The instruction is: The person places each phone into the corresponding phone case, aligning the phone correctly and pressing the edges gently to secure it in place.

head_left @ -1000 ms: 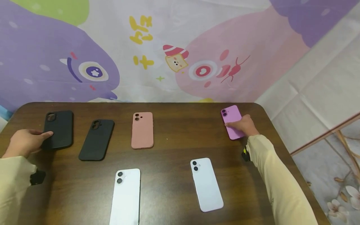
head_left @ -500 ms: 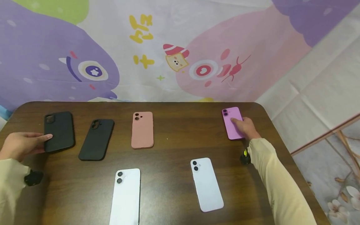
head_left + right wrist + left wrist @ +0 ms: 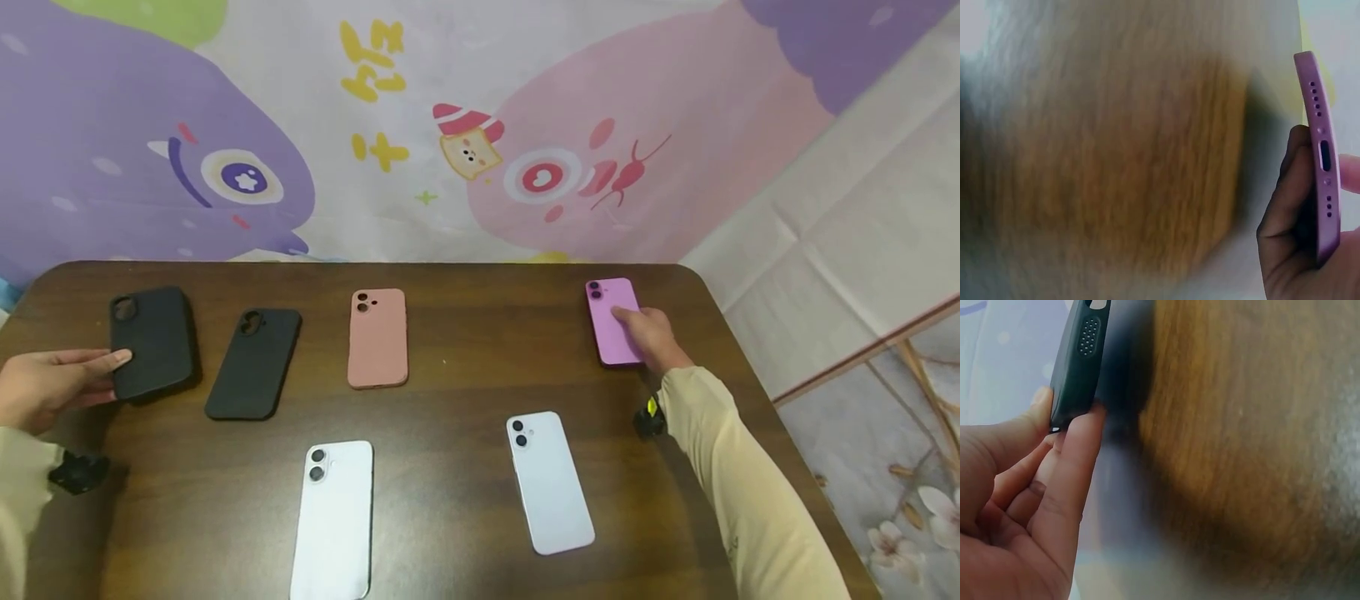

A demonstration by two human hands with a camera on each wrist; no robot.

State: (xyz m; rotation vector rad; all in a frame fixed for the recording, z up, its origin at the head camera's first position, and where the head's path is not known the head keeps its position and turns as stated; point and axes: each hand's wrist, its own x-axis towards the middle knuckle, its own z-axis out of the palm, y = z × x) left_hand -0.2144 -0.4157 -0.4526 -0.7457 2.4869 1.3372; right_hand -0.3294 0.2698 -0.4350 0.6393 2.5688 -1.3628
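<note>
At the far left of the table, my left hand (image 3: 56, 385) pinches a black phone case (image 3: 153, 343) by its left edge, thumb on the back. In the left wrist view that case (image 3: 1079, 369) stands off the wood, its bottom edge between thumb and fingers. On the far right, my right hand (image 3: 654, 337) grips a pink-purple phone (image 3: 611, 321), thumb across its back. The right wrist view shows the phone's bottom edge (image 3: 1324, 156) with port and speaker holes, fingers behind it, raised over the table.
Beside the held case lies another black phone case (image 3: 253, 367), then a dusty-pink phone case (image 3: 378, 340). Two white phones, one at front left (image 3: 333, 517) and one right of centre (image 3: 551, 483), lie backs up. A cartoon-print cloth (image 3: 420, 225) hangs along the table's back edge.
The left hand has lifted the black case, which now shows its thickness above the table. My right thumb has slid further onto the phone's back, and the phone has come up. The view tilts slightly down.
</note>
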